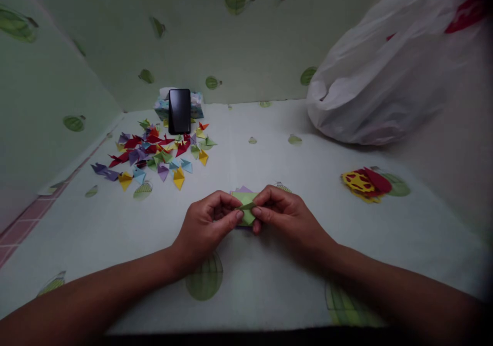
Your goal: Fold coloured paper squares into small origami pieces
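Between my two hands is a small piece of green origami paper, partly folded, with a crease raised along its middle. My left hand pinches its left side between thumb and forefinger. On the right side, my right hand pinches it in the same way, with a lower fingertip showing under the paper. Beneath the green piece, a purple paper edge sticks out at the back; how many sheets lie there I cannot tell.
A pile of folded paper cranes in many colours lies at the back left. Behind it a black phone leans on a tissue box. Yellow and red paper cut-outs lie at the right, below a large white plastic bag.
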Action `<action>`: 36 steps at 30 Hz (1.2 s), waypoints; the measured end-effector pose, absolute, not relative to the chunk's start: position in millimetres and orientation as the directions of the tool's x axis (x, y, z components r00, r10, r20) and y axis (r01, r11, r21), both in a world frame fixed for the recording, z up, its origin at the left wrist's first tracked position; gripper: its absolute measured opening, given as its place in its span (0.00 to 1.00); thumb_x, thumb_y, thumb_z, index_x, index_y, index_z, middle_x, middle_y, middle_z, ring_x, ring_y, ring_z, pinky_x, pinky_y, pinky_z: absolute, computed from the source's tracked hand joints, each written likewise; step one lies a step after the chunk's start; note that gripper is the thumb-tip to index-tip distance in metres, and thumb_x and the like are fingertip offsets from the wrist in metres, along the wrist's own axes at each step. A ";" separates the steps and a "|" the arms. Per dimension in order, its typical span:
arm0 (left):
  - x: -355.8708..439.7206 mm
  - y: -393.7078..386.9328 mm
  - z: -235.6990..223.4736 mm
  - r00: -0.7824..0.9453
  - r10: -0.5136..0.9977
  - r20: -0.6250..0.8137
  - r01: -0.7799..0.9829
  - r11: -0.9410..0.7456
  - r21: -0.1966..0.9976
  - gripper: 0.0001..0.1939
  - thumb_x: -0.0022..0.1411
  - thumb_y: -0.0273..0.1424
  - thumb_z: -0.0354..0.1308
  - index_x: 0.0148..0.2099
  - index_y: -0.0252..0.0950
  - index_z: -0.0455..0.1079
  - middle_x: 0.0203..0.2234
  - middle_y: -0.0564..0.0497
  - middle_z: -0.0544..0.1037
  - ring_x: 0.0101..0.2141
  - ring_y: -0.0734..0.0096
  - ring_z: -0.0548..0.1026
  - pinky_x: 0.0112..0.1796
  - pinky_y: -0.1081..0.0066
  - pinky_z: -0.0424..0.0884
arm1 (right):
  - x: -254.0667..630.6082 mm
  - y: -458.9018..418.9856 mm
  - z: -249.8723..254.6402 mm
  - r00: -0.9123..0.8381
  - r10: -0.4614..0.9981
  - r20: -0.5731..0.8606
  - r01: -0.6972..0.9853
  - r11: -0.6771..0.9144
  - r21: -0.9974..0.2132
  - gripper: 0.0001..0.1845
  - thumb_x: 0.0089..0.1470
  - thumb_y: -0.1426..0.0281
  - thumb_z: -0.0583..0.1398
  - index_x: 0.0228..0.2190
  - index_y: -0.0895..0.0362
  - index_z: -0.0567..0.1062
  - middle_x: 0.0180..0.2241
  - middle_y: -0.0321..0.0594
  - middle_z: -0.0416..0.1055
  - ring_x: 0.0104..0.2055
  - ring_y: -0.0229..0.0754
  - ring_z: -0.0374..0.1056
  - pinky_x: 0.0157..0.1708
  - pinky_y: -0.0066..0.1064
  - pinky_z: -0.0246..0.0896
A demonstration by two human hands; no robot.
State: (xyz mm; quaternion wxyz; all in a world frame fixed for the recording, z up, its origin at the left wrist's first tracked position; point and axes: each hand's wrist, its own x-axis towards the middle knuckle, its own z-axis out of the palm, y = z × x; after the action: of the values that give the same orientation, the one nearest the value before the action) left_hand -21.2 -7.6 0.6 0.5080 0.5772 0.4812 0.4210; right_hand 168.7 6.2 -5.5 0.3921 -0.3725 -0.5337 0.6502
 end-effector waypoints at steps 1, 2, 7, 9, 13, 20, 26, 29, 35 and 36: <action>-21.5 -7.6 0.6 0.183 0.983 -0.004 0.131 -0.020 0.991 0.05 0.56 0.30 0.64 0.35 0.34 0.73 0.25 0.52 0.78 0.27 0.75 0.75 0.30 0.75 0.73 | 168.6 6.3 -6.1 -0.411 0.909 -0.061 -0.128 -0.124 -0.984 0.10 0.54 0.68 0.64 0.27 0.56 0.68 0.21 0.32 0.72 0.25 0.36 0.69 0.33 0.32 0.65; -21.8 -7.7 0.6 0.182 0.983 -0.005 0.136 -0.020 0.990 0.05 0.57 0.30 0.64 0.35 0.33 0.73 0.25 0.52 0.78 0.27 0.74 0.75 0.30 0.75 0.73 | 168.5 6.3 -6.6 -0.409 0.911 -0.057 -0.142 -0.125 -0.982 0.09 0.54 0.68 0.64 0.27 0.56 0.68 0.22 0.32 0.72 0.25 0.36 0.69 0.33 0.32 0.65; -23.3 -8.9 1.7 0.174 0.985 -0.003 0.166 -0.026 0.986 0.06 0.58 0.31 0.63 0.35 0.33 0.74 0.26 0.51 0.79 0.28 0.72 0.76 0.31 0.73 0.72 | 168.2 5.2 -7.6 -0.406 0.912 -0.048 -0.175 -0.129 -0.976 0.09 0.54 0.69 0.64 0.27 0.56 0.69 0.22 0.32 0.73 0.25 0.35 0.70 0.34 0.32 0.66; -23.4 -9.2 2.3 0.170 0.985 0.007 0.162 -0.035 0.986 0.06 0.58 0.31 0.63 0.34 0.33 0.74 0.25 0.51 0.79 0.28 0.72 0.76 0.31 0.73 0.72 | 168.0 5.0 -7.7 -0.404 0.914 -0.048 -0.183 -0.132 -0.974 0.09 0.53 0.69 0.65 0.27 0.56 0.69 0.22 0.32 0.73 0.25 0.35 0.70 0.34 0.32 0.66; -21.9 -8.3 2.4 0.161 0.987 0.018 0.150 -0.043 0.988 0.05 0.57 0.30 0.63 0.34 0.33 0.73 0.25 0.52 0.78 0.27 0.73 0.75 0.30 0.74 0.72 | 167.3 5.6 -7.8 -0.401 0.915 -0.050 -0.160 -0.123 -0.979 0.09 0.53 0.68 0.65 0.27 0.56 0.69 0.22 0.31 0.72 0.26 0.36 0.70 0.34 0.32 0.66; -19.3 -7.4 1.4 0.181 0.984 0.003 0.148 -0.031 0.989 0.05 0.58 0.30 0.64 0.32 0.33 0.74 0.24 0.52 0.78 0.27 0.74 0.74 0.30 0.75 0.71 | 165.4 5.7 -7.1 -0.396 0.918 -0.018 -0.086 -0.056 -0.995 0.09 0.54 0.68 0.63 0.27 0.56 0.69 0.21 0.32 0.72 0.25 0.36 0.69 0.32 0.31 0.65; -19.5 -6.8 1.8 0.149 0.989 0.015 0.155 -0.039 0.987 0.06 0.57 0.31 0.64 0.32 0.33 0.74 0.24 0.53 0.77 0.26 0.74 0.74 0.29 0.75 0.70 | 166.5 7.4 -6.1 -0.357 0.933 0.037 0.037 0.054 -0.998 0.08 0.55 0.69 0.62 0.27 0.56 0.69 0.21 0.33 0.69 0.24 0.37 0.67 0.28 0.30 0.61; -19.1 -6.5 2.3 0.129 0.991 0.028 0.165 -0.049 0.985 0.06 0.58 0.31 0.64 0.32 0.33 0.73 0.24 0.53 0.78 0.26 0.74 0.75 0.30 0.74 0.71 | 167.3 9.9 -5.0 -0.344 0.931 0.121 0.116 0.170 -0.979 0.05 0.54 0.72 0.61 0.27 0.56 0.70 0.24 0.33 0.67 0.26 0.36 0.64 0.28 0.30 0.59; -19.5 -5.7 -0.4 0.154 0.987 0.043 0.185 -0.072 0.980 0.06 0.60 0.32 0.63 0.34 0.33 0.73 0.25 0.53 0.78 0.28 0.73 0.75 0.32 0.74 0.71 | 168.3 8.0 -0.3 -0.300 0.906 0.298 0.274 0.381 -0.883 0.07 0.55 0.75 0.59 0.25 0.57 0.69 0.28 0.36 0.65 0.31 0.38 0.61 0.32 0.31 0.55; -19.9 -5.3 -1.5 0.159 0.986 0.047 0.193 -0.078 0.978 0.06 0.60 0.32 0.62 0.34 0.33 0.73 0.25 0.52 0.78 0.28 0.73 0.75 0.32 0.74 0.70 | 168.4 7.4 -0.2 -0.297 0.906 0.300 0.278 0.383 -0.881 0.07 0.55 0.75 0.59 0.25 0.57 0.69 0.28 0.36 0.65 0.31 0.38 0.61 0.32 0.31 0.55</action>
State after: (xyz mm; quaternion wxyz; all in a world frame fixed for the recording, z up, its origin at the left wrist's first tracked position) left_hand -19.9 -5.3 -1.5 0.4685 0.6001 0.4913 0.4231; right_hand 168.4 7.4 -0.2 0.4242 -0.4141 -0.7152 0.3701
